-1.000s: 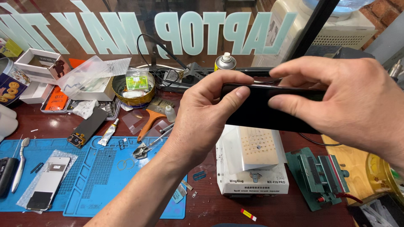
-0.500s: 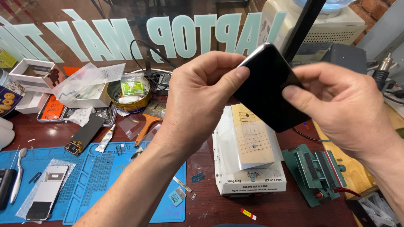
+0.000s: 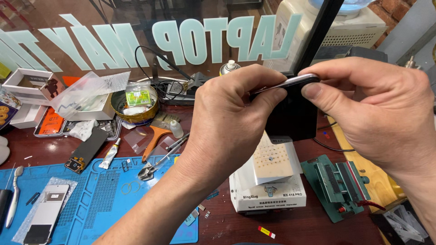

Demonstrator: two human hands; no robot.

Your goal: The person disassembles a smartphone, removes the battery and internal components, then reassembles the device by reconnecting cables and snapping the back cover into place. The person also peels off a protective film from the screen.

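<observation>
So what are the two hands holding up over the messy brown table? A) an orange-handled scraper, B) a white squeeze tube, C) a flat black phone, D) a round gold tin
C: the left hand and right hand both pinch the flat black phone at its top edge, while the gold tin and orange-handled scraper lie untouched on the table.

The black phone (image 3: 290, 113) has turned again: held flat and level a second ago, then tilted up on a corner, it now hangs down from its top edge; the left hand (image 3: 231, 118) and right hand (image 3: 377, 113) have shifted to pinch that upper edge.
</observation>
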